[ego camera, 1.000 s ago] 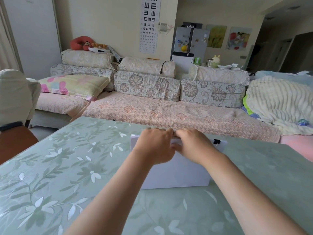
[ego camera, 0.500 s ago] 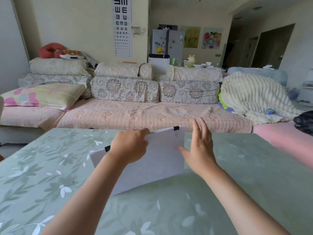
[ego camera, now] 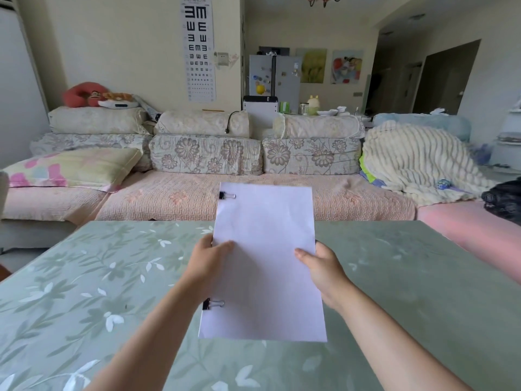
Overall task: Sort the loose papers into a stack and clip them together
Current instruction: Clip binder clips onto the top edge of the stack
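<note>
You hold one stack of white papers (ego camera: 265, 266) upright in front of you, lifted off the one green leaf-patterned table (ego camera: 84, 292), its long sides running up and down and its top edge showing against the sofa (ego camera: 180, 198) seat. Two black binder clips sit on its left edge: the upper clip (ego camera: 226, 195) near the top corner and the lower clip (ego camera: 212, 304) near the bottom corner, both with silver handles folded onto the front sheet. Both of your hands grip the stack at mid-height. Your left hand (ego camera: 207, 263) pinches the left edge between the two clips, thumb on the front and fingers behind; your right hand (ego camera: 321, 266) pinches the right edge the same way. Behind, you have one eye chart (ego camera: 198, 49) on the wall, one flowered pillow (ego camera: 76, 169) and one cream ribbed blanket (ego camera: 417, 162) on the sofa. Half a second ago the stack lay tilted with its long side across, held by your left hand alone, while your right hand hovered beside it with its fingers spread; now the stack has turned to stand tall and your right hand has closed on it.
</note>
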The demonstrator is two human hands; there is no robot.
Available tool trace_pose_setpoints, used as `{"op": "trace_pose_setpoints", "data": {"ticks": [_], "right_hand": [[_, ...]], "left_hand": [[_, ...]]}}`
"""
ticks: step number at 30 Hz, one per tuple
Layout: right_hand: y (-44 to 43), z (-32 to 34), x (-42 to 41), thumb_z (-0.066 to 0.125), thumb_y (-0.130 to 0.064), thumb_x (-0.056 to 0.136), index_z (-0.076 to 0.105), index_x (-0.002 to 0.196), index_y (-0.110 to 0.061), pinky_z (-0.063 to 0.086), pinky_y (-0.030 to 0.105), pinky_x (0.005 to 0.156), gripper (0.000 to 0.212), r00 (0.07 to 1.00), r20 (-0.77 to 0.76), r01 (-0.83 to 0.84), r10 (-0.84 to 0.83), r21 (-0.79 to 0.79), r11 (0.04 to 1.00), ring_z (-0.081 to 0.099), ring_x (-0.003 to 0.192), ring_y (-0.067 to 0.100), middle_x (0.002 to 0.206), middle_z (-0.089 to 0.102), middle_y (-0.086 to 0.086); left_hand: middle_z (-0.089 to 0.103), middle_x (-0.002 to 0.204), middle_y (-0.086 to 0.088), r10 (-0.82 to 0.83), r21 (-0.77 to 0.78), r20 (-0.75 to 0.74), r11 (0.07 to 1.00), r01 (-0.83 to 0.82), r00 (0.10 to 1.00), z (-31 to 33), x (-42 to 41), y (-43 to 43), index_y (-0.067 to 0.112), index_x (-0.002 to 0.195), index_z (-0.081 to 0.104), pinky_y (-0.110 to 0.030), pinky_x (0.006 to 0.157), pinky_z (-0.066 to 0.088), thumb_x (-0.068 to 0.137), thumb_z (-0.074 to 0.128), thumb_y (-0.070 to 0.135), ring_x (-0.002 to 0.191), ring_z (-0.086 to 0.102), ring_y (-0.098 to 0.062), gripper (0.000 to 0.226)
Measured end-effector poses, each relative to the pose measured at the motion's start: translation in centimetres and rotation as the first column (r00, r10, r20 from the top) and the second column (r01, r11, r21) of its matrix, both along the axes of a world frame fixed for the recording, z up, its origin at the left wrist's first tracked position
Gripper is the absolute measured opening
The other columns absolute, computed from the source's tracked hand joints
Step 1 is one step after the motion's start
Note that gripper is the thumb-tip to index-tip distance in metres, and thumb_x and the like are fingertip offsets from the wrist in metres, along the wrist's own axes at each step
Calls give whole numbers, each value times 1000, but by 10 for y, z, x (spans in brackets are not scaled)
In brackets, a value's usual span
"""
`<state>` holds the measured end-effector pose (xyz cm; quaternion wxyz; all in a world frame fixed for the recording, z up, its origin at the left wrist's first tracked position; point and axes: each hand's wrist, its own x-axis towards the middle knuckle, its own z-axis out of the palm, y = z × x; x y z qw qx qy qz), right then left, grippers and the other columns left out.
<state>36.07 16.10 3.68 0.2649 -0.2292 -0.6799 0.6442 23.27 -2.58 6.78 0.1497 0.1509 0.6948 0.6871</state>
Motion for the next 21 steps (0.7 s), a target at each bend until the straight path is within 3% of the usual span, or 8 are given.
{"op": "trace_pose_setpoints", "data": {"ticks": [5, 10, 12, 14, 16, 18, 20, 21], "right_hand": [[12, -31, 8, 61, -22, 91, 48, 127, -18, 43, 32, 88, 38, 940, 328, 65, -95, 104, 993, 55, 111, 21, 123, 58, -2], [14, -58, 11, 62, -22, 90, 49, 123, -8, 44, 30, 78, 37, 839, 535, -5, -102, 195, 981, 57, 102, 24, 116, 58, 6], [13, -65, 13, 63, -25, 87, 52, 113, -8, 41, 29, 68, 33, 782, 613, -54, -116, 251, 966, 55, 85, 23, 100, 57, 5], [10, -65, 17, 63, -26, 82, 48, 84, -12, 30, 28, 55, 20, 711, 689, -118, -139, 311, 943, 41, 61, 20, 73, 45, 1], [12, -65, 19, 62, -25, 78, 35, 72, -16, 23, 29, 53, 29, 689, 712, -134, -138, 313, 940, 31, 56, 19, 65, 35, -1], [9, -62, 21, 60, -24, 79, 35, 73, -16, 25, 28, 53, 27, 693, 703, -123, -158, 331, 936, 33, 57, 20, 69, 38, -1], [8, -63, 21, 58, -28, 77, 47, 85, -15, 32, 26, 53, 19, 709, 693, -148, -135, 334, 931, 42, 61, 19, 81, 48, 1], [8, -65, 21, 57, -33, 72, 53, 99, -16, 37, 25, 54, 32, 722, 684, -163, -104, 314, 936, 47, 66, 19, 92, 55, 2]], "left_hand": [[49, 67, -9, -146, -357, 76, 920, 164, 986, -38, 0, 4, 11, 77, 50, -24, 54, 34, 69, 51, 10, 58, 45, -21, 8], [55, 75, -10, -221, -585, 103, 775, 239, 970, -71, 0, 3, 4, 81, 60, -26, 56, 49, 75, 48, -2, 64, 53, -23, 15], [50, 74, -6, -248, -727, 4, 664, 173, 969, -81, 2, 4, 8, 79, 54, -24, 56, 42, 76, 50, 2, 67, 52, -23, 7], [52, 87, -6, -294, -849, -98, 523, 75, 951, -85, 5, 5, 9, 92, 55, -23, 62, 39, 84, 51, 9, 83, 58, -25, 9], [56, 98, -8, -311, -879, -150, 477, 18, 938, -85, 7, 9, 9, 90, 53, -25, 69, 39, 89, 50, 15, 92, 56, -26, 7], [50, 85, -2, -309, -889, -171, 458, -11, 935, -83, 11, 11, 14, 73, 40, -25, 67, 39, 91, 49, 20, 88, 49, -25, 21], [44, 76, 0, -290, -890, -159, 455, -10, 944, -83, 12, 13, 15, 71, 37, -26, 59, 37, 91, 49, 23, 84, 50, -25, 24], [47, 78, -1, -299, -889, -165, 459, -10, 940, -85, 12, 14, 14, 75, 41, -26, 58, 36, 90, 49, 24, 84, 51, -25, 20]]}}
